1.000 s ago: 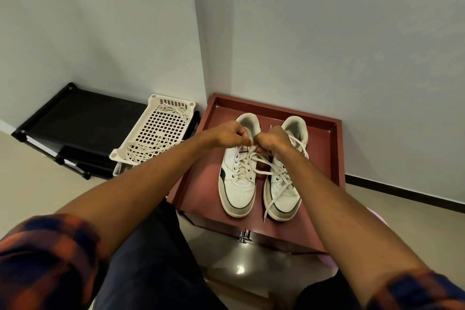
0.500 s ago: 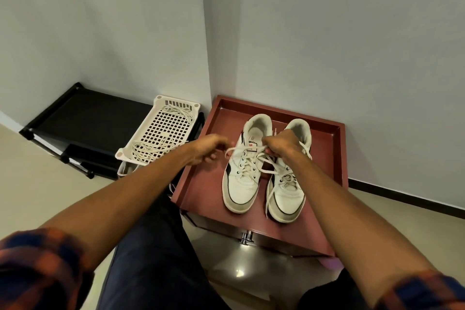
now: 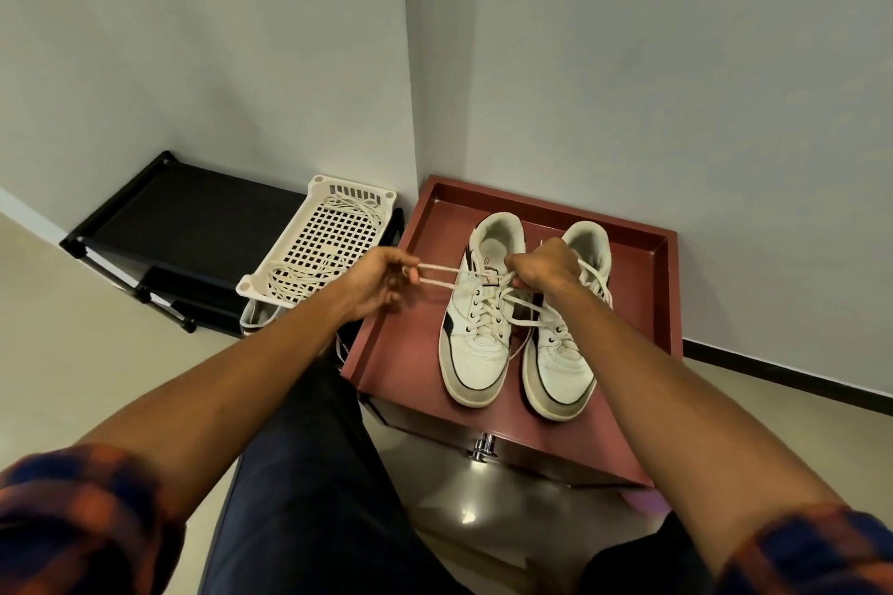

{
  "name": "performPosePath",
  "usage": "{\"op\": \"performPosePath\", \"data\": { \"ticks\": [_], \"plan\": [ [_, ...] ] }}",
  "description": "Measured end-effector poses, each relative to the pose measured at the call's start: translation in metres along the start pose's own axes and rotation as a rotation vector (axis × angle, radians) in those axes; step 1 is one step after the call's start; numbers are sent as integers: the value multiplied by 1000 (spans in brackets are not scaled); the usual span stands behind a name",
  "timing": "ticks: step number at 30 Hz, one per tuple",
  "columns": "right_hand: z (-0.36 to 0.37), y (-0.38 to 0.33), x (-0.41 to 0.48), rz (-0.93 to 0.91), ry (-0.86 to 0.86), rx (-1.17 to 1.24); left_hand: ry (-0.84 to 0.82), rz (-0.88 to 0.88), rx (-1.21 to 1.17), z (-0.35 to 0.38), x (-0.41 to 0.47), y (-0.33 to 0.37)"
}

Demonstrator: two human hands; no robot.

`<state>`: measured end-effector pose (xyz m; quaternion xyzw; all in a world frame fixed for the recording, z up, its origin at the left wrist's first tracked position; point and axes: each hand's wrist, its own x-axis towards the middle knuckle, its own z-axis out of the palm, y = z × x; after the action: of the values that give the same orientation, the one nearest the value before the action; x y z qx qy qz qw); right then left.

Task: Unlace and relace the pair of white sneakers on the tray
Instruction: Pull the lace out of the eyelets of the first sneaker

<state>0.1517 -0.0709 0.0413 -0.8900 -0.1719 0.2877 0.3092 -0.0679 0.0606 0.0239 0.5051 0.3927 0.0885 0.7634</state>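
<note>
Two white leather sneakers (image 3: 476, 343) sit on the dark-red rectangular tray (image 3: 401, 353); left hand (image 3: 381, 278), touching right hand (image 3: 541, 268) a second ago, now pinches a cream lace (image 3: 449, 270) pulled taut leftward, right hand gripping it near the tongues: bow probably loosening.

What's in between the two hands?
The head view shows a white shoelace stretching from the left hand to the top of the left-side sneaker. That sneaker's tongue sits just beside the right hand.
</note>
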Motion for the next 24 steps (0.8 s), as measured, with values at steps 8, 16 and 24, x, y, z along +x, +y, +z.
{"op": "performPosePath", "data": {
  "ticks": [8,16,24],
  "plan": [
    [-1,4,-1,18,-13,9,278,363,871,56,14,6],
    [-4,4,-1,30,-32,0,98,459,1509,108,32,21],
    [-5,7,-2,28,-26,17,52,424,1475,116,31,22]
  ]
}}
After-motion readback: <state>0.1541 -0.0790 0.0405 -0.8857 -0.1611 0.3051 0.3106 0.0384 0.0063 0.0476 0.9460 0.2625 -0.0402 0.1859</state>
